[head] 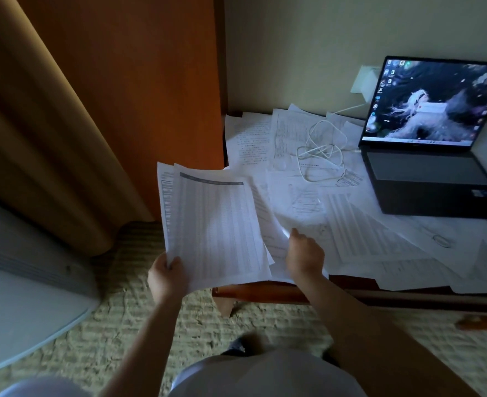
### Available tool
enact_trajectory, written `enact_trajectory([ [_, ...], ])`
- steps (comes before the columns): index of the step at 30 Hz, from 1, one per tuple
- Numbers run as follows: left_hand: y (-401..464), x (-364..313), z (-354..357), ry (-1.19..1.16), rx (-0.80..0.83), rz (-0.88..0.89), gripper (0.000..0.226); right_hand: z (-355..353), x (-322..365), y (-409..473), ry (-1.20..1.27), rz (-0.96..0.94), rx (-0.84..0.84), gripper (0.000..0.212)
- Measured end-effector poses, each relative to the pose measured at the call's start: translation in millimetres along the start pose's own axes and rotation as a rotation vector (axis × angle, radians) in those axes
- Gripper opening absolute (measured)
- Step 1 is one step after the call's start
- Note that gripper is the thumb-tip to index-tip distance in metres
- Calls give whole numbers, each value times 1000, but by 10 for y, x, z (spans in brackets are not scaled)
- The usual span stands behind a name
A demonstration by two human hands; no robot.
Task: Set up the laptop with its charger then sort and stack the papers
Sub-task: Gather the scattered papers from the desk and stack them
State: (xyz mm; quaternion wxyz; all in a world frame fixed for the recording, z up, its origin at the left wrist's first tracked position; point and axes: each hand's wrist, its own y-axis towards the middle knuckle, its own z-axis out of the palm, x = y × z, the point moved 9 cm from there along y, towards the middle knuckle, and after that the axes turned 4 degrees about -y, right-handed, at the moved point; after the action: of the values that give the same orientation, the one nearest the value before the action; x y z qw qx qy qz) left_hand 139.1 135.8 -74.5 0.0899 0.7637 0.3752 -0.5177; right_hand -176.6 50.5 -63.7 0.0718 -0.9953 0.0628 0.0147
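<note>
We are looking down at a dark wooden desk (265, 293) and the first half of the job looks settled: the black open laptop (428, 167) sits at the back right with its screen lit, and a white charger block (364, 81) is in the wall socket just behind it, its thin white cable (322, 150) coiled loosely over the sheets and running to the laptop's left edge (we judge it plugged in there, though the connector is too small to be sure). Now the sorting. Our left hand (166, 275) pinches the lower left corner of a small sheaf of white printed table sheets (213, 224), thumb on top, fingers curled beneath, holding it up off the desk's near left corner. Our right hand (304, 253) reaches onto the scattered white printed papers (365, 233); its fingertips touch a sheet's lifted edge, but whether they have actually caught it we cannot tell. Most of the papers lie loose and overlapping across the desk, some under the cable, so in our judgement the stacking has barely begun.
</note>
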Motion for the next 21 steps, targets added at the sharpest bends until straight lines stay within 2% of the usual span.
enact_trajectory([
  [2, -38, -40, 69, 3, 52, 5, 13, -84, -138, 26, 141, 100, -67, 22],
  [4, -79, -86, 150, 19, 105, 23, 9, -241, -133, 18, 317, 116, -190, 15],
  [7, -152, -114, 266, 24, 167, 19, 9, -598, 301, -187, 474, -134, -437, 8],
  [9, -182, -104, 322, 5, 194, 10, 12, -661, 636, -333, 492, -316, -454, 7],
  [10, -191, -113, 338, 10, 205, 21, 11, -641, 788, -388, 462, -388, -415, 10],
  [12, -190, -76, 367, 23, 235, 18, 10, -522, 1008, -448, 396, -460, -214, 20],
  [13, -192, -45, 380, 1, 242, -12, 11, -409, 1084, -472, 338, -484, -103, 25],
  [15, -219, 32, 418, -68, 260, -95, 16, -300, 1162, -494, 305, -490, 10, 23],
  [18, -364, 43, 473, -263, 279, -199, 19, -208, 1196, -426, 556, -386, 178, 12],
  [19, -409, 58, 488, -368, 292, -261, 19, -120, 1237, -410, 681, -351, 305, 19],
  [21, -484, 99, 567, -546, 397, -411, 36, 99, 1276, -434, 915, -233, 589, 61],
])
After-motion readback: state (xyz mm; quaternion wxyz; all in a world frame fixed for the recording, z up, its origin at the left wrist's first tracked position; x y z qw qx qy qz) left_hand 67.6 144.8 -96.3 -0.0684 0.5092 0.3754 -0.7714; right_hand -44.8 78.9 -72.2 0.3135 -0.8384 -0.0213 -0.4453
